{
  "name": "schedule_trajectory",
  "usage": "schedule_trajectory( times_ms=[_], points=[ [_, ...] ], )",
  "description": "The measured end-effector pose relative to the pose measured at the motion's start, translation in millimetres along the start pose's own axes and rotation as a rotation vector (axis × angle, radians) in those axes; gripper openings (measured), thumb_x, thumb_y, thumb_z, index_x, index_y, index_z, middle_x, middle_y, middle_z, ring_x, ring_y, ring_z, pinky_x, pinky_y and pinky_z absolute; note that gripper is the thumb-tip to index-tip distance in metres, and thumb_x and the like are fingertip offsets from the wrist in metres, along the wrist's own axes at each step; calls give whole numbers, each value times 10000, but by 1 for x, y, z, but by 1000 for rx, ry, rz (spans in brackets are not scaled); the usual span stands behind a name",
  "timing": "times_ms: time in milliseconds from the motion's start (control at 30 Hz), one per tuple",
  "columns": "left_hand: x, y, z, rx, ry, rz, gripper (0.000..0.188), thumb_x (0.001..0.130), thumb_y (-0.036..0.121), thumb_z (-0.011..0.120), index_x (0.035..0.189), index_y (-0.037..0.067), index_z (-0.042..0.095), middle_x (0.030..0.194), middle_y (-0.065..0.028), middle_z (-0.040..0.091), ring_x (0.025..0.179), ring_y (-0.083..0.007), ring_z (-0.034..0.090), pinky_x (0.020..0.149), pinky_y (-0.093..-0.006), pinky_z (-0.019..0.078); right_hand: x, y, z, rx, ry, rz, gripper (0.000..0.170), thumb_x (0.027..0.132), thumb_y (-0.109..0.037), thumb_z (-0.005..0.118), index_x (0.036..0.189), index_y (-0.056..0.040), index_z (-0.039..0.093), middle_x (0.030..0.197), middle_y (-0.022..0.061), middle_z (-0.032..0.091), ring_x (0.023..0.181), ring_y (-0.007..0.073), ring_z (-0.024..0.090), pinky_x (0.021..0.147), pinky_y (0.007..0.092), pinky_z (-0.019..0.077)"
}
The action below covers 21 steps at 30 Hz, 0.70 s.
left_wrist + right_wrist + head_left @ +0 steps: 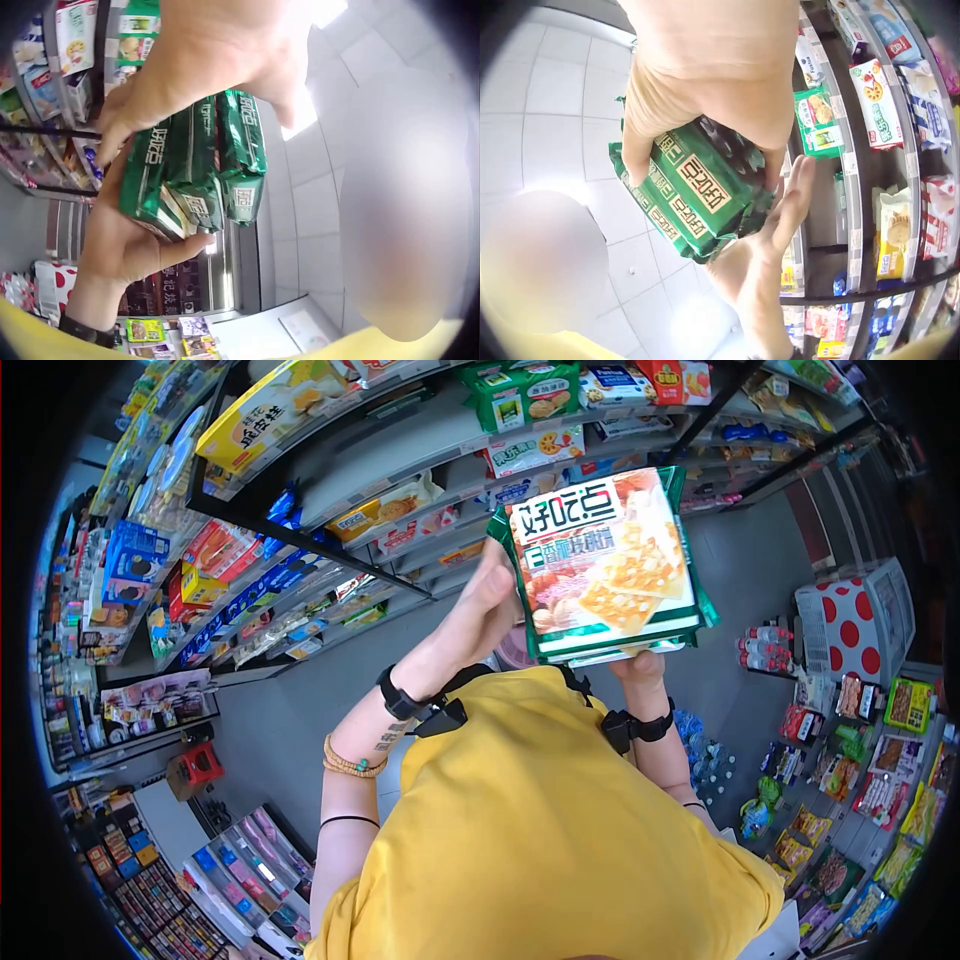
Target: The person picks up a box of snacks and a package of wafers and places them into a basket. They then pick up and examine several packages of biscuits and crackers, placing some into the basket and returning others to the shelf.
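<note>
Several green biscuit packs (605, 565) are held together as a stack in front of the chest. A broad face with pictured square biscuits faces up in the head view. In the left wrist view the packs' green ends (199, 161) sit side by side. My right hand (712, 82) grips the stack across its thickness, thumb on one side and fingers on the other; in the head view the packs mostly hide it. My left hand (485, 605) lies against the stack's left end, its fingers (802, 180) fairly straight along the side.
Snack shelves (400, 470) rise ahead and to the left, stocked with biscuit boxes and bags. Bottles (765, 650) and a red-dotted white box (850, 622) stand at right, near more bagged snacks (840, 770). Grey floor (290, 675) shows between the shelves and the body.
</note>
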State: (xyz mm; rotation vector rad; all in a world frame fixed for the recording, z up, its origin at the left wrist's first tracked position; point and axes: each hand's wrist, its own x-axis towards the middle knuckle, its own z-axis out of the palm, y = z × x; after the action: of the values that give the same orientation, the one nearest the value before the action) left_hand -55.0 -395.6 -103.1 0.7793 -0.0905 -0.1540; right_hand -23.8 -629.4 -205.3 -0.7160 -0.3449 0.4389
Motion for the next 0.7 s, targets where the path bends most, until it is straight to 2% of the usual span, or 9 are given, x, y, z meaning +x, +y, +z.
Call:
schedule_trajectory(
  times_ms=[67, 133, 233, 367, 433, 533, 567, 667, 700],
  points=[
    [-11, -6, -18, -198, -32, -193, 907, 888, 426, 710, 1529, 54, 186, 1536, -145, 338, 1421, -246, 345, 1162, -413, 321, 7, -7, 9, -211, -53, 14, 1028, 692, -408, 896, 1496, -71, 352, 1485, 64, 455, 1361, 256, 451, 1128, 440, 389],
    [-14, -12, -22, -273, 1, -199, 641, 930, 225, 683, 1451, 11, 377, 1422, -125, 513, 1300, -224, 519, 1107, -375, 424, 9, 1, 1, -326, -75, 32, 1065, 677, -386, 912, 1501, -34, 336, 1485, 85, 457, 1343, 236, 463, 1113, 410, 389],
    [-15, -12, -28, -295, 44, -159, 612, 913, 169, 698, 1428, 10, 409, 1401, -126, 537, 1277, -224, 544, 1102, -371, 434, 21, 2, -5, -476, -107, 94, 1249, 599, -355, 951, 1533, -15, 195, 1546, 103, 335, 1392, 243, 376, 1137, 401, 338],
    [-22, -11, -46, -287, 73, -134, 610, 889, 131, 714, 1411, 10, 425, 1392, -114, 545, 1269, -223, 551, 1098, -378, 441, 51, -18, 26, -586, -259, -76, 1483, 506, -523, 943, 1564, 8, 49, 1593, 142, 230, 1461, 248, 259, 1186, 390, 234],
    [-28, -20, -61, -228, 171, -141, 622, 866, 106, 733, 1402, 21, 430, 1366, -119, 556, 1254, -229, 561, 1056, -381, 482, 53, -29, 45, -277, -179, 93, 1441, 542, -545, 919, 1565, 11, 71, 1602, 143, 216, 1474, 256, 237, 1199, 390, 189],
    [-31, -32, -76, 48, 278, -139, 813, 829, 86, 776, 1470, 39, 277, 1335, -122, 558, 1233, -219, 561, 1028, -353, 489, 58, -25, 11, -424, -193, 222, 1335, 618, -554, 875, 1564, 3, 116, 1623, 143, 177, 1505, 253, 169, 1206, 382, 176],
    [-32, -40, -80, 144, 308, -125, 870, 817, 91, 791, 1482, 42, 231, 1332, -123, 552, 1231, -215, 557, 1023, -348, 488, 56, -18, 5, -430, -217, 249, 1292, 633, -495, 870, 1567, 0, 126, 1604, 141, 213, 1503, 251, 144, 1215, 367, 82],
    [-35, -67, -84, 358, 403, -207, 1022, 776, 149, 847, 1486, 26, 123, 1353, -139, 504, 1241, -230, 530, 1024, -361, 477, 39, 10, -33, -640, -190, 338, 1184, 712, -329, 823, 1570, 6, 79, 1616, 180, 153, 1508, 268, 113, 1210, 357, 86],
    [-37, -74, -83, 398, 418, -243, 1015, 771, 160, 853, 1475, 15, 137, 1363, -146, 492, 1248, -241, 524, 1032, -373, 473, 37, 0, -13, -495, -83, 498, 1199, 726, -303, 819, 1568, 12, 25, 1617, 200, 127, 1509, 277, 99, 1207, 343, 87]
  ],
)
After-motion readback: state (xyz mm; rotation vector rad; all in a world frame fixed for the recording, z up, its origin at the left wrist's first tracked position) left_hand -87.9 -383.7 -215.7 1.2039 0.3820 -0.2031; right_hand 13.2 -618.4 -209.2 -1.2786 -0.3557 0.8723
